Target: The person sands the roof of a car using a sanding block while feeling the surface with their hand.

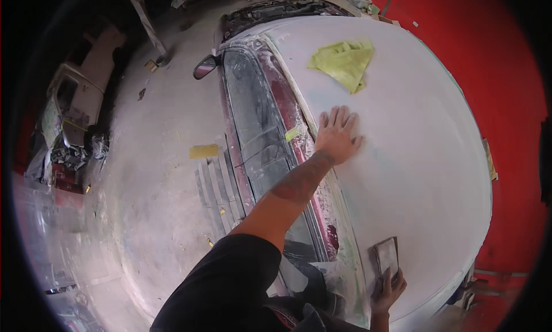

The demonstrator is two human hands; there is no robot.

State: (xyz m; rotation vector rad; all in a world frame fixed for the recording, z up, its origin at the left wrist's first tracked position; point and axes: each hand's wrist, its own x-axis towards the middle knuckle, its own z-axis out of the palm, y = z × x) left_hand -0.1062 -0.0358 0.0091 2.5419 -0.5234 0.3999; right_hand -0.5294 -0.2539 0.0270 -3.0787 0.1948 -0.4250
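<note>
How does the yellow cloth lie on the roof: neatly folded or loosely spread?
Loosely spread, partly rumpled: the yellow cloth shows an uneven outline and creases.

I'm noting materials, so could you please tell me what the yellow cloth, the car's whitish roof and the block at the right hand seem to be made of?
Yellow cloth: soft, matte fabric, judging by its limp folds. Roof: probably primed sheet metal, as it looks smooth, dull and faintly blotchy. Block: greyish face, dark edges; perhaps foam or rubber, unclear.
</note>
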